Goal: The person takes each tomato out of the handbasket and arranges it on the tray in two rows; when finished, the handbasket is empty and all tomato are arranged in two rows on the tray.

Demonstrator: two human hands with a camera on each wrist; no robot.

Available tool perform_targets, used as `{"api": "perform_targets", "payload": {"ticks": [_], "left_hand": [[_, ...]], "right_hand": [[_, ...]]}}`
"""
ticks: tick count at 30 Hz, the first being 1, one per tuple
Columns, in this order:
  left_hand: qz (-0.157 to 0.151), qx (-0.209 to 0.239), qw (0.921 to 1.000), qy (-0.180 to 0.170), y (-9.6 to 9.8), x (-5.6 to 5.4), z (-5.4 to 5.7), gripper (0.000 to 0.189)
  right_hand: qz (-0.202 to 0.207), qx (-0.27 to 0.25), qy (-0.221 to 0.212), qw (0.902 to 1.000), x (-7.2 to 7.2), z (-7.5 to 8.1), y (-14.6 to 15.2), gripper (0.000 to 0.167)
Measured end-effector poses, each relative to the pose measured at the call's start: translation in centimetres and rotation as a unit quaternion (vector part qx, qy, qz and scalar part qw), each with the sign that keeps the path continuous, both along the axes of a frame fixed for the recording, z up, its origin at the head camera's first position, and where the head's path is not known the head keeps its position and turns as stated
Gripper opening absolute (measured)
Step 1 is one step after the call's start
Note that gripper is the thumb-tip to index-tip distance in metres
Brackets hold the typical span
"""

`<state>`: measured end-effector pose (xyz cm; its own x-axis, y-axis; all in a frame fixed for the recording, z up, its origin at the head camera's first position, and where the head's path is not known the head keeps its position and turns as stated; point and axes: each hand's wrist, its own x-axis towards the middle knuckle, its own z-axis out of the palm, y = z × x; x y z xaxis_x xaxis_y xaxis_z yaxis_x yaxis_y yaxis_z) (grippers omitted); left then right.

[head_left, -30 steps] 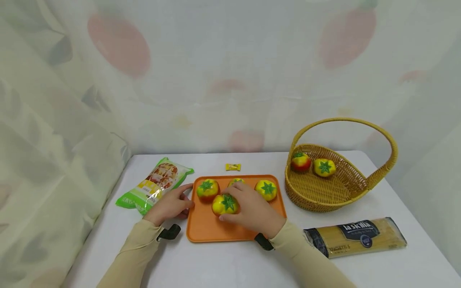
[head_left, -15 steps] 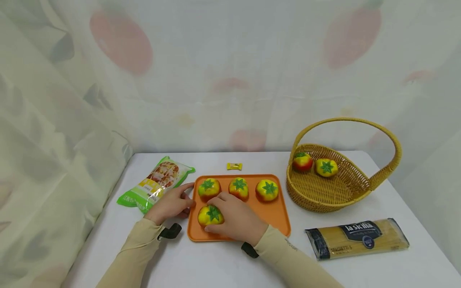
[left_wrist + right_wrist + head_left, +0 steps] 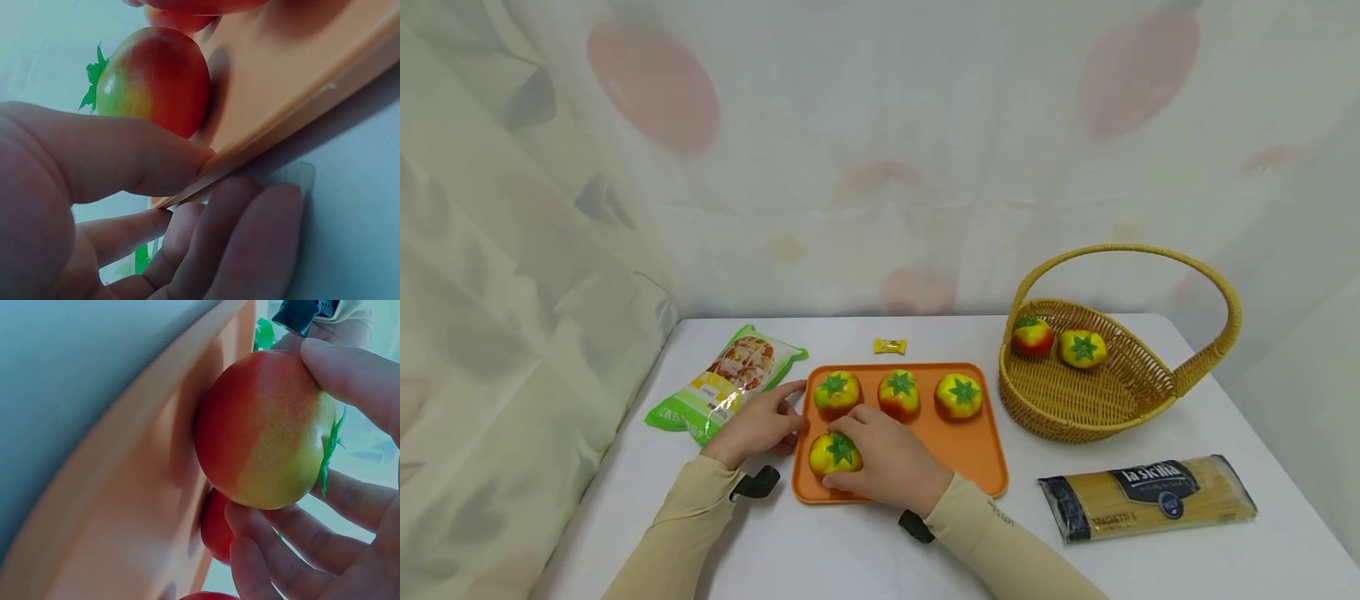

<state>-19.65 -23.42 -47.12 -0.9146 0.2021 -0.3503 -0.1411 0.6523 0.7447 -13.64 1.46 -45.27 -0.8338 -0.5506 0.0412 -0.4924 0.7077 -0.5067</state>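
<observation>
gripping 1 fruit (image 3: 832, 455): right hand (image 3: 886, 460); touching orange tray (image 3: 958, 454): left hand (image 3: 760, 428).

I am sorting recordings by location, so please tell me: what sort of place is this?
Probably a small staged demonstration area rather than a working kitchen: printed fabric hangs behind and to the left of a white table, on which an orange tray and a spaghetti pack are laid out.

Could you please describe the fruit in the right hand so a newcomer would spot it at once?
On the white table, find the orange tray left of the wicker basket. Three fruits line its far side; the yellow-and-red fruit you want sits nearer, at the left. Unlike those three, it is gripped by the person's right hand.
</observation>
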Motion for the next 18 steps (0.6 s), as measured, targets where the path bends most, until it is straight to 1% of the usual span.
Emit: {"api": "perform_targets", "payload": {"ticks": [7,18], "left_hand": [[0.002,0.001,1.0000,-0.005,0.13,0.03,0.18,0.073],[0.004,0.002,1.0000,-0.006,0.07,-0.07,0.04,0.075]], "right_hand": [[0.002,-0.006,0.004,1.0000,0.02,-0.27,0.04,0.057],[0.010,-0.007,0.004,0.9999,0.10,-0.25,0.00,0.055]]}}
